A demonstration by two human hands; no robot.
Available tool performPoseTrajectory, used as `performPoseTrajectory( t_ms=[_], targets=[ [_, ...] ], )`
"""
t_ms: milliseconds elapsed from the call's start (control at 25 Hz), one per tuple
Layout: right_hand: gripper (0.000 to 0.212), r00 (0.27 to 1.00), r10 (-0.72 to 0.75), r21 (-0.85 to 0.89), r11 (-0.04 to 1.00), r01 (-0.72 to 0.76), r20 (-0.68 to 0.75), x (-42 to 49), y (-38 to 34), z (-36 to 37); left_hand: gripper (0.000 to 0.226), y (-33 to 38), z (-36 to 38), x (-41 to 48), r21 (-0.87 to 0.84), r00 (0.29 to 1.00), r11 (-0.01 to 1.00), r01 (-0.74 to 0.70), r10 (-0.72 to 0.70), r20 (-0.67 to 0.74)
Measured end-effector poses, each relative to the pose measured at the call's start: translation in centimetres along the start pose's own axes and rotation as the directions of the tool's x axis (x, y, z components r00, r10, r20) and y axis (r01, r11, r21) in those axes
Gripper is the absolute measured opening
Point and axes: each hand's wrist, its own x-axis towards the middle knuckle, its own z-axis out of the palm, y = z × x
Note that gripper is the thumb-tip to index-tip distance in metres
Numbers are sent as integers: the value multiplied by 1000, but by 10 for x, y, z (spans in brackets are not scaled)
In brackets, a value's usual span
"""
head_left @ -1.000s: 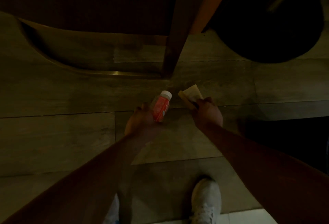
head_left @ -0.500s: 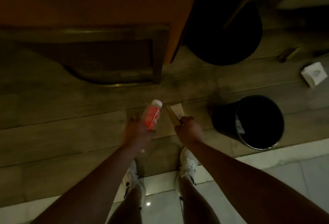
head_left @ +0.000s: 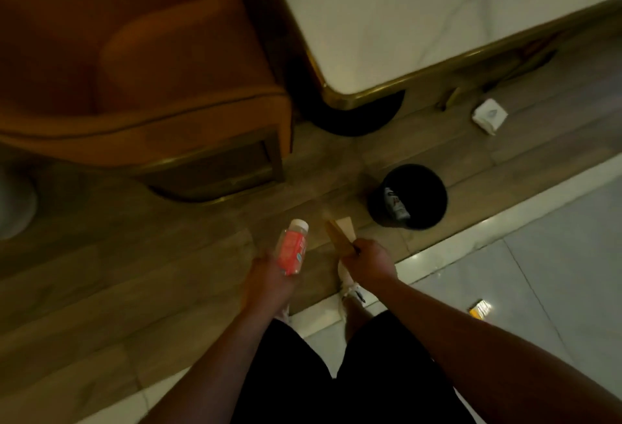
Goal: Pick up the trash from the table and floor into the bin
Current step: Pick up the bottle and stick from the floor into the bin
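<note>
My left hand (head_left: 269,280) is closed around a small bottle (head_left: 292,246) with a red label and a white cap. My right hand (head_left: 368,259) grips a flat tan piece of card or paper (head_left: 340,233) that sticks up and forward. The black round bin (head_left: 407,195) stands on the wooden floor ahead and to the right of both hands, with a can-like item inside it. A white carton (head_left: 489,116) lies on the floor beyond the bin. A small orange wrapper (head_left: 479,308) lies on the pale tiles at the right.
An orange upholstered chair (head_left: 141,87) fills the upper left. A white marble table (head_left: 420,9) with a gold rim stands at the upper right on a dark round base (head_left: 360,117). My shoes and dark shorts are below my hands.
I have risen from a crouch, so the view has pulled back: the chair seat and tabletop are now in sight. Both hands still hold the bottle and the card.
</note>
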Motion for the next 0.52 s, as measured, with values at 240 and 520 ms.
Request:
performPoseTrajectory(
  t_ms=[240, 520],
  targets=[
    [24, 983, 103, 38, 994, -98, -152, -84, 29, -41, 70, 24, -27, -51, 149, 968, 963, -225, 203, 150],
    [28, 934, 261, 225, 952, -207, -245, -87, 89, -97, 65, 117, -11, -52, 239, 923, 904, -354, 295, 249]
  ],
)
